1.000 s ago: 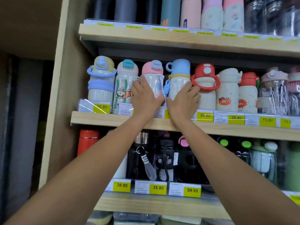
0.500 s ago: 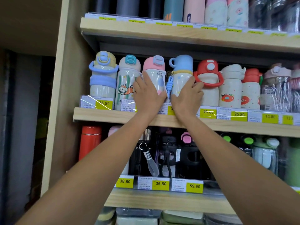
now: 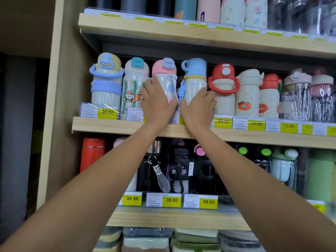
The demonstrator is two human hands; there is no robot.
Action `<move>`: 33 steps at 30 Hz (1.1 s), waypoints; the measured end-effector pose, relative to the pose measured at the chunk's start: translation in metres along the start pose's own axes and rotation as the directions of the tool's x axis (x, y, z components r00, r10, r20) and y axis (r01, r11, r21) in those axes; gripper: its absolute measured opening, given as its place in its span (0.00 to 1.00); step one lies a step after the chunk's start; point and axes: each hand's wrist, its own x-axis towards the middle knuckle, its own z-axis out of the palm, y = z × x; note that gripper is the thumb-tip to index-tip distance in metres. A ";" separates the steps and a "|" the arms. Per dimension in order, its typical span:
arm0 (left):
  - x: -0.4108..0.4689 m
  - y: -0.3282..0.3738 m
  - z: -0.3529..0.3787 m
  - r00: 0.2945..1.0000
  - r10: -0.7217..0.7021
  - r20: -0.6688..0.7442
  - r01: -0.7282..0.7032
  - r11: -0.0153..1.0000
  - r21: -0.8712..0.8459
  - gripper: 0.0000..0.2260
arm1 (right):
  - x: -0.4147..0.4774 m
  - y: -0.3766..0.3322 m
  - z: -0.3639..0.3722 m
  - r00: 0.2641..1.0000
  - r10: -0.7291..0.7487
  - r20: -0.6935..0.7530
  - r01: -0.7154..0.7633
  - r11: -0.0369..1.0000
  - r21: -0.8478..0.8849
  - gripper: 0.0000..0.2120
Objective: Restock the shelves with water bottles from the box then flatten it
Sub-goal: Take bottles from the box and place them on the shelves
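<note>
Since L hand (image 3: 158, 104) covers pink-cap bottle (image 3: 164, 70), its lower half's hidden.

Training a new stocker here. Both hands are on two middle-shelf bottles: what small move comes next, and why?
Probably nudge the pink-capped bottle and blue-capped bottle back into line: left hand and right hand lie flat on their fronts, both upright on the shelf.

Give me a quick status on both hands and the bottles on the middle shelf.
Left hand flat against pink-capped bottle. Right hand flat against blue-capped bottle. Both upright on shelf, neighbours tight. Box not in view.
</note>
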 end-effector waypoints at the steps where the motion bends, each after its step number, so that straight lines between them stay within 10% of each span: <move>1: -0.001 0.000 0.001 1.000 0.002 0.001 -0.002 1.000 -0.001 0.39 | 0.001 -0.001 -0.001 1.000 0.012 -0.006 -0.012 1.000 -0.003 0.28; 12: -0.002 -0.001 0.001 1.000 0.000 0.002 0.000 1.000 0.020 0.39 | 0.055 -0.030 -0.017 0.971 -0.197 -0.132 0.190 0.980 -0.068 0.24; 26: -0.001 -0.001 0.001 1.000 0.009 -0.011 -0.008 0.999 0.040 0.37 | 0.102 -0.034 -0.003 0.988 -0.147 0.054 0.152 0.982 -0.110 0.27; 33: 0.000 -0.001 0.001 1.000 0.011 -0.009 -0.011 0.999 0.045 0.38 | 0.103 -0.026 -0.004 0.984 -0.130 0.123 0.100 0.970 0.221 0.27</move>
